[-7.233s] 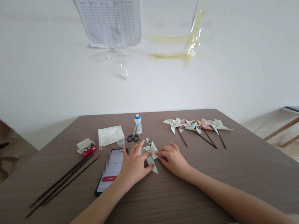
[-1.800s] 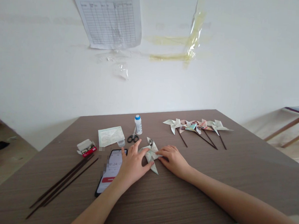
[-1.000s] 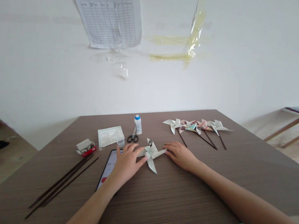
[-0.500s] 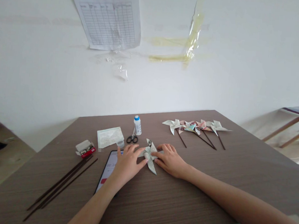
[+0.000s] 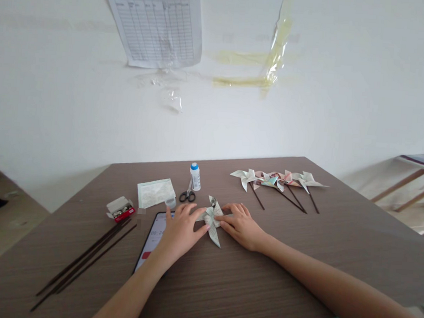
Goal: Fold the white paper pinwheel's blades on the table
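A folded paper pinwheel (image 5: 213, 234) with printed, pale green-white blades lies on the table between my hands. My left hand (image 5: 180, 224) holds its left side; the thumb and index finger rest on the paper while the other fingers spread outward. From the right, my right hand (image 5: 242, 227) presses its fingertips onto the pinwheel near the centre. The left blade is partly covered by my left fingers. Beneath and beside my left hand lies a phone (image 5: 151, 242) showing a timer, partly hidden by the hand and wrist.
Behind the pinwheel stand a white glue bottle (image 5: 195, 178) with a blue cap and black-handled scissors (image 5: 187, 196). To the left are paper sheets (image 5: 155, 193), a small opened box (image 5: 122, 210) and several dark sticks (image 5: 85, 256). Several finished pinwheels on sticks (image 5: 276, 181) lie back right.
The view has shifted very slightly. Both hands stay on the pinwheel in nearly the same place, with no clear change in their grip.
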